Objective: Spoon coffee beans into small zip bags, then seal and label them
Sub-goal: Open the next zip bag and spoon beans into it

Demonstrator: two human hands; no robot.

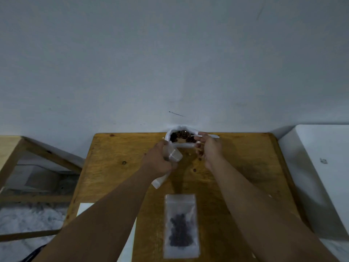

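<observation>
Left hand [160, 159] curls round empty zip bag [174, 155], bag mouth open toward 12 o'clock. Right hand [208, 150] pinches spoon [196, 136] handle, spoon bowl loaded above bean pouch [181, 136] at table [117, 157] 12 o'clock edge. Filled bag [180, 225] lies flat at 6 o'clock. Best: bring bag mouth under spoon, hold spoon level, tip slowly.

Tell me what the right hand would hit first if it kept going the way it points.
Probably the open bag of coffee beans just ahead; the right hand holds a spoon that reaches into it, though depth is unclear.
</observation>
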